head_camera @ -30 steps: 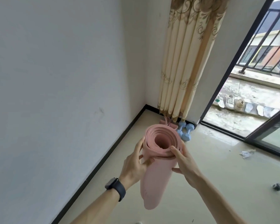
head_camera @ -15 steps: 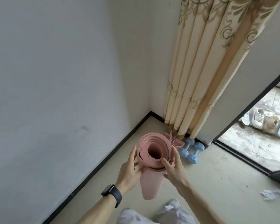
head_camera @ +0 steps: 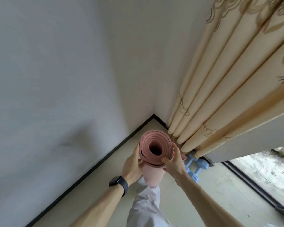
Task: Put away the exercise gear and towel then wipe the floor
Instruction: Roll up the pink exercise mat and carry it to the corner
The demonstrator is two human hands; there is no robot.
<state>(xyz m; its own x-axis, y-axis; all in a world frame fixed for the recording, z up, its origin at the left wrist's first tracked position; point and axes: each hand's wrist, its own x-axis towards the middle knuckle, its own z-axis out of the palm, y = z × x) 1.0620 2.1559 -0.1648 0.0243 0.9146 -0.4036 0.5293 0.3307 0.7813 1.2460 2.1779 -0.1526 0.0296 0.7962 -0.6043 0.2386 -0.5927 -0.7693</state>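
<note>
Rolled mat (head_camera: 154, 172) upright, gripped between left hand (head_camera: 132, 166) and right hand (head_camera: 174, 163).

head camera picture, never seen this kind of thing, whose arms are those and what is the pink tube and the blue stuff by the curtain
No machine here. The camera sits on a person's head and looks down, so both arms are their own. The left hand and right hand hold the top of a rolled pink exercise mat upright, and you look into its open end. On the floor, at the foot of the curtain, lie blue dumbbells.
</note>
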